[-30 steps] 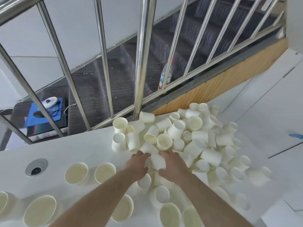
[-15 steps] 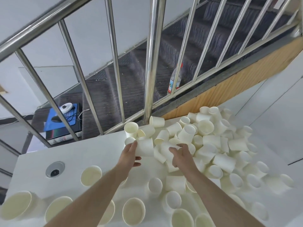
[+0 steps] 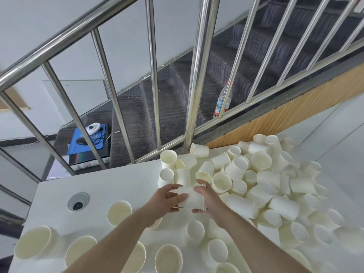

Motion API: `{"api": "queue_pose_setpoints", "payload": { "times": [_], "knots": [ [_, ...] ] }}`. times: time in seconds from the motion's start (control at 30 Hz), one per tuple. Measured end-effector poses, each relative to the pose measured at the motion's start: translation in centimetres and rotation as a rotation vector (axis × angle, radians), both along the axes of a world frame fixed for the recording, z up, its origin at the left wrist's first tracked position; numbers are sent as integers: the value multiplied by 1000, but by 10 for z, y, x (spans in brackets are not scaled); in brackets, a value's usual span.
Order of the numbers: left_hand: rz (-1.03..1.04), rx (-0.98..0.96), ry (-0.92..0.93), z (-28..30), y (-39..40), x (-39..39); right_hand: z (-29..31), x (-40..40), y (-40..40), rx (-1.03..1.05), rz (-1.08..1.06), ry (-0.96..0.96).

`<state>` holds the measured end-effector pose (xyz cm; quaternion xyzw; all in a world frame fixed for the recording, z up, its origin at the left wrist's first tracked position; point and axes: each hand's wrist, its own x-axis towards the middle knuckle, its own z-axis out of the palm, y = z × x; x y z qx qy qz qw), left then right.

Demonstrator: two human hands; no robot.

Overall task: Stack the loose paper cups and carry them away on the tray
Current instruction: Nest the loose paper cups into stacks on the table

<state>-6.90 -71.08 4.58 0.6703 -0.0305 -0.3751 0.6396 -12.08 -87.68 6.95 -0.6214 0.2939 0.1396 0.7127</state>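
Note:
A big heap of loose white paper cups [image 3: 262,186] covers the right half of the white table [image 3: 94,192]. Both hands meet at the heap's near left edge around one cup lying on its side, the held paper cup [image 3: 192,198]. My left hand [image 3: 167,200] grips its left end, thumb on top. My right hand [image 3: 206,201] wraps its right end, fingers curled under. Upright stacks of cups [image 3: 119,211] stand along the table's near left. No tray is in sight.
A steel stair railing [image 3: 199,75] runs right behind the table's far edge, with dark stairs below. A plastic bottle [image 3: 223,102] stands on a step. A round cable grommet [image 3: 78,201] sits in the table's left part. The blue mouse pad [image 3: 88,141] lies on a lower desk.
The hands held separate cups apart half a second ago. They have come together near the table's middle and now hold one cup between them. The camera has tilted up slightly.

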Motion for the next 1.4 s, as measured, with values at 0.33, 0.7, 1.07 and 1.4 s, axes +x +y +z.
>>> {"api": "queue_pose_setpoints", "payload": {
  "times": [0.33,0.7,1.07,1.4],
  "knots": [
    [-38,761,-706,-12,20,41,-32,7,9,-1155,797,-255],
    [-443,1006,-808,-25,-3,59,-52,19,19,-1273,999,-287],
    [-382,969,-814,-31,-10,62,-48,36,-1,-1279,712,-360],
    [-380,996,-762,-38,-4,61,-60,47,-29,-1264,774,-27]
  ]
}}
